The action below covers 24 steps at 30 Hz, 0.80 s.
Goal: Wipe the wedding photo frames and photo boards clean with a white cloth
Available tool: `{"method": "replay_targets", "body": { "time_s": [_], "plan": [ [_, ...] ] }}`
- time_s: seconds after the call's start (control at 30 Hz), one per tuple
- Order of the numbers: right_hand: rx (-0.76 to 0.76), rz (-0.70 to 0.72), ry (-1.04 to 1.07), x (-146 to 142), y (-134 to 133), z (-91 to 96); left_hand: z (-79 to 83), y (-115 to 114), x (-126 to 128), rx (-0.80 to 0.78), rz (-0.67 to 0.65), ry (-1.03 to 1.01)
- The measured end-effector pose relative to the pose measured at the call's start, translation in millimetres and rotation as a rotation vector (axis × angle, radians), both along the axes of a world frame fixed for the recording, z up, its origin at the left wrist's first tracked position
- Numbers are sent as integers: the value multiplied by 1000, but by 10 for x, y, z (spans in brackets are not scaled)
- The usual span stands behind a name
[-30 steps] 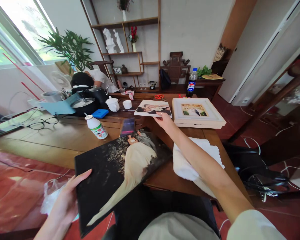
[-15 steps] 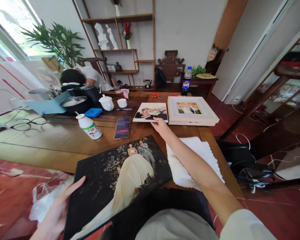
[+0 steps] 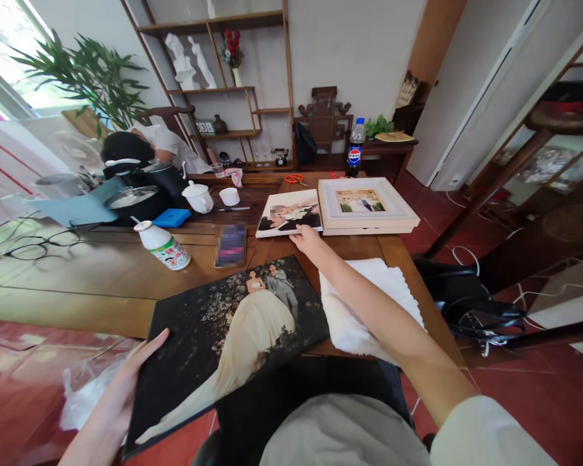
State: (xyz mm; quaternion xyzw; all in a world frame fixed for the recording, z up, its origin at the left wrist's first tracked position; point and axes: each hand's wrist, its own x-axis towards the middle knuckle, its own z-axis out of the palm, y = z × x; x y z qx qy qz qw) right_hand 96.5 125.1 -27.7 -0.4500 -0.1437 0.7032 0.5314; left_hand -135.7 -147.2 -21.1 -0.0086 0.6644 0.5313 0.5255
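My left hand grips the left edge of a large dark photo panel, thumb on its face. The panel shows a couple, one figure in a long pale gown. It slants above my lap, its far corner over the table's front edge. My right hand reaches across the table and is closed on the near edge of a smaller white-edged photo panel. The fingers beneath that edge are hidden. Just right of the smaller panel lies a white picture frame with a photo in it.
A white cloth lies under my right forearm. On the table are a drink bottle with a straw, a phone, a white teapot, orange-handled scissors and a cola bottle. Another person bends behind the pots.
The smaller photo panel has turned slightly in my right hand, its left side swinging nearer to me. My left hand keeps its hold on the large panel. The view has shifted a little.
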Motion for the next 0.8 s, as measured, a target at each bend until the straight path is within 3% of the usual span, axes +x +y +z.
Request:
{"method": "replay_targets", "body": {
  "time_s": [0.13,0.27,0.3,0.33,0.43,0.53,0.67,0.8],
  "plan": [
    [-34,170,-81,202,-246,156,14,14,15,-6,-28,12],
    [56,292,-142,710,-662,445,-9,22,-19,-3,-82,31],
    [136,324,-163,876,-793,530,-18,23,-31,3,-106,41],
    [335,403,-290,1046,-937,611,-26,25,-43,12,-130,57],
    [720,629,-863,1500,-1433,751,-37,33,-59,67,-210,122],
    [934,907,-1396,1764,-1918,647,-19,59,-28,130,-270,169],
    [1080,823,-1828,1907,-2231,302,4,148,64,188,-341,200],
    [1226,766,-1928,2086,-2180,150,1,303,184,228,-414,156]
  ]
}}
